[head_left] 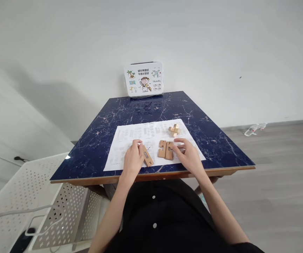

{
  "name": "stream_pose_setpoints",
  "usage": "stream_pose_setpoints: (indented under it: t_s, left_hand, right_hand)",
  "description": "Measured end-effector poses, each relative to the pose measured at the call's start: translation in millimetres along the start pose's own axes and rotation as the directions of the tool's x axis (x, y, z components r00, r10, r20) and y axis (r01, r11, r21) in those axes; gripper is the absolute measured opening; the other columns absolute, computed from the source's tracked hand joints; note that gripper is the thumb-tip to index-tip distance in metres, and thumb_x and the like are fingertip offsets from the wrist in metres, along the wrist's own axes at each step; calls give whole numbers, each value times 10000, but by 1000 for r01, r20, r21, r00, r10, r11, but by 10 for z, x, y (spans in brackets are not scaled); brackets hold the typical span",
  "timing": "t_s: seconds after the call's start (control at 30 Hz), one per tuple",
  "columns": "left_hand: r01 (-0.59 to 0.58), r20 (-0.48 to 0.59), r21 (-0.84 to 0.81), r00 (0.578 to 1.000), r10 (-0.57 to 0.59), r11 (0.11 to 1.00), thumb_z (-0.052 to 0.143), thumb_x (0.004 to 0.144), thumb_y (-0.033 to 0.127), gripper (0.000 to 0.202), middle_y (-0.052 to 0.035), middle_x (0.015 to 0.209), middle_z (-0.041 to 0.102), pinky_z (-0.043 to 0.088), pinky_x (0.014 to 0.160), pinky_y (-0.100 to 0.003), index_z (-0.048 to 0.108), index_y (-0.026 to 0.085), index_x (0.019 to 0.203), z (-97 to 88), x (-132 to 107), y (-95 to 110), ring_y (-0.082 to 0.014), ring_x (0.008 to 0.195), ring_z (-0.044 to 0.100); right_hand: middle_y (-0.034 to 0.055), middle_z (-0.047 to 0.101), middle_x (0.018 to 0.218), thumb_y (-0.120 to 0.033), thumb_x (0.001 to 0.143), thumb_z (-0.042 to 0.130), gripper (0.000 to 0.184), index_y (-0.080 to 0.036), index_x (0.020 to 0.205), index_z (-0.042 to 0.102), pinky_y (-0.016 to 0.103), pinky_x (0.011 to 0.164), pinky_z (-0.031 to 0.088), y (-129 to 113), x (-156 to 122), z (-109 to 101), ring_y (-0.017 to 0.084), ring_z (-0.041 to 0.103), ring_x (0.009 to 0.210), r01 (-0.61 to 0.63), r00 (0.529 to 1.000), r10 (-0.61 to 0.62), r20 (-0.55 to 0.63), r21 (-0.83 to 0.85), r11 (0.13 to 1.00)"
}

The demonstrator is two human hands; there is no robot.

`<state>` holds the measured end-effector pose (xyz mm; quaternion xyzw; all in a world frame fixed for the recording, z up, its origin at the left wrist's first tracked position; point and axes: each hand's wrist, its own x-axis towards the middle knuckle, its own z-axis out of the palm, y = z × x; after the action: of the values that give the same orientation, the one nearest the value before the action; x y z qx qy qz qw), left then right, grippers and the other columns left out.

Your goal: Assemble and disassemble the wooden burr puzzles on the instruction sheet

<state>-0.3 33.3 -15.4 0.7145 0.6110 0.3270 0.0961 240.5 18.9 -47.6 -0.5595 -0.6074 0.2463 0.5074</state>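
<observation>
A white printed sheet [130, 140] lies on the dark blue marble table [101, 133]. My left hand [133, 158] rests on the sheet, its fingers curled against one notched wooden puzzle piece [147, 157]. My right hand [188, 153] touches the right side of two notched wooden pieces [165, 149] lying side by side. Behind them on the sheet stands a small assembled wooden cross puzzle [174, 130], apart from both hands.
A white tin box with cartoon travel pictures [143, 79] stands at the table's far edge against the wall. A white perforated cart [30, 196] stands to my lower left. A crumpled plastic bottle [254, 129] lies on the grey floor at the right.
</observation>
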Motion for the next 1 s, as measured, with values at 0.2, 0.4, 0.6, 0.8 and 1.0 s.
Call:
stream_pose_setpoints:
  t_s: [0.2,0.4,0.6,0.8,1.0]
  left_hand:
    - [-135,188,115,976,112,984,445,1072,282,238,-123,953,735,491,701,-347,588,181,1233,59,366,82,-287,801,713]
    - [-307,232,64,930,285,950,468,1066,313,269,-163,1284,651,518,963,-432,625,182,1242,78,484,127,-315,1131,669]
    - [-541,390,-94,752,531,836,597,985,630,602,-109,1658,403,289,1257,-564,504,293,1475,165,301,312,-374,1578,263]
    - [-584,476,0,714,514,812,377,1066,643,584,-82,1645,435,162,1303,-586,429,323,1552,328,337,299,-340,1591,262]
    - [-524,396,126,805,441,842,340,1072,626,561,-115,1574,490,282,1239,-561,525,281,1475,310,572,-35,-344,1488,392]
  right_hand:
    - [115,781,1137,-453,989,600,309,-206,1158,676,346,687,572,-34,5,-35,266,769,934,10,997,-12,83,14,1000]
    - [100,782,1201,-400,1006,595,256,-223,1166,686,319,681,563,-44,0,-43,261,777,993,50,986,-62,157,79,996]
    - [101,789,1152,-411,1000,595,255,-211,1120,700,348,777,580,-13,12,-37,271,752,1076,42,994,-55,93,136,990]
    - [103,785,1129,-423,991,580,275,-212,1102,716,383,823,582,-27,13,-39,258,747,971,26,998,-32,55,95,995]
    - [88,785,1098,-405,979,576,250,-218,1067,717,376,794,568,-59,2,-44,238,738,876,14,997,-21,76,87,996]
